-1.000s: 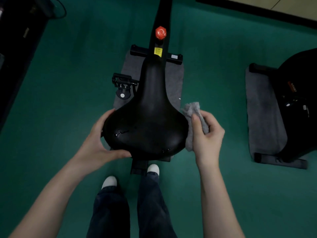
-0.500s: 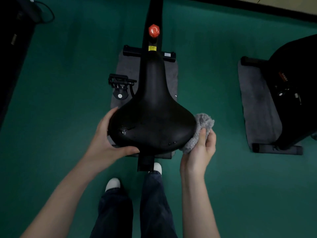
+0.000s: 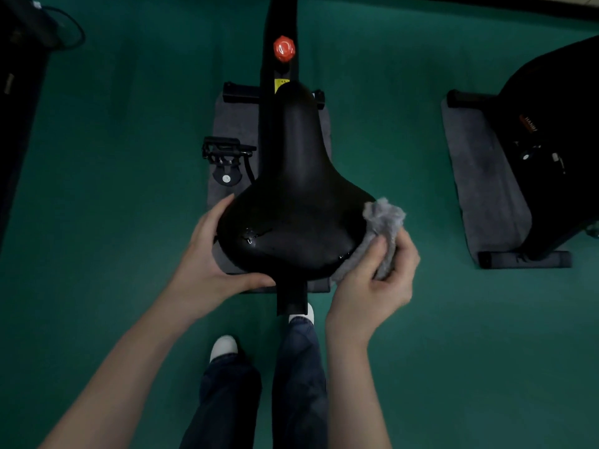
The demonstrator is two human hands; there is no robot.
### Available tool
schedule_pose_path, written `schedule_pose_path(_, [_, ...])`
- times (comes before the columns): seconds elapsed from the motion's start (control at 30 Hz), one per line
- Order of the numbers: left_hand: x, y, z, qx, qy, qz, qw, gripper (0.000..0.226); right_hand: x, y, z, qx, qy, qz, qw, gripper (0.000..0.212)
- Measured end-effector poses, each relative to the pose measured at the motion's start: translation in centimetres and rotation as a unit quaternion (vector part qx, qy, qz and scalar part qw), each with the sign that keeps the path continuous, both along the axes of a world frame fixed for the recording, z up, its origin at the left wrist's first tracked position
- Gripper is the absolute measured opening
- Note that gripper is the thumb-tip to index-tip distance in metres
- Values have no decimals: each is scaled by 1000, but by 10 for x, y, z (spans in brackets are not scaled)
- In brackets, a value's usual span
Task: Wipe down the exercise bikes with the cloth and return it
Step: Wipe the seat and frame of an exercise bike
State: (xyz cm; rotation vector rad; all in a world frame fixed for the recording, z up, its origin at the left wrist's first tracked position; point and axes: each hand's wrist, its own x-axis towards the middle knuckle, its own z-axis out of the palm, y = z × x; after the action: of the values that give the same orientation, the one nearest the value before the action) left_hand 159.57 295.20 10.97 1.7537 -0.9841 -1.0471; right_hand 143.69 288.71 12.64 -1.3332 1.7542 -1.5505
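Note:
The black saddle (image 3: 298, 202) of an exercise bike fills the middle of the view, seen from above, with small wet glints on its rear. My left hand (image 3: 207, 257) grips the saddle's rear left edge, thumb along the back rim. My right hand (image 3: 376, 280) holds a bunched grey cloth (image 3: 382, 228) pressed against the saddle's rear right edge. A red knob (image 3: 284, 48) sits on the bike's frame ahead of the saddle nose. A black pedal (image 3: 225, 152) sticks out on the left.
The bike stands on a grey mat (image 3: 233, 131) on green floor. A second black exercise bike (image 3: 551, 140) on its own grey mat (image 3: 479, 176) is at the right. Dark equipment (image 3: 16, 92) lines the left edge. My legs and white shoes (image 3: 223, 348) are below the saddle.
My right hand slid the cloth from the saddle's right side down and around its rear right edge. The left hand kept its grip on the saddle.

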Motion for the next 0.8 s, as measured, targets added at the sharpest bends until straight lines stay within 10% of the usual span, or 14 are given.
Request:
schedule_pose_path(0.17, [1, 1, -3, -13, -17, -7, 1000, 116, 13, 12, 3, -108, 139, 144, 974, 19])
schedule_pose_path(0.8, [5, 0, -12, -46, -16, -15, 999, 119, 30, -24, 37, -3, 272, 215, 938, 12])
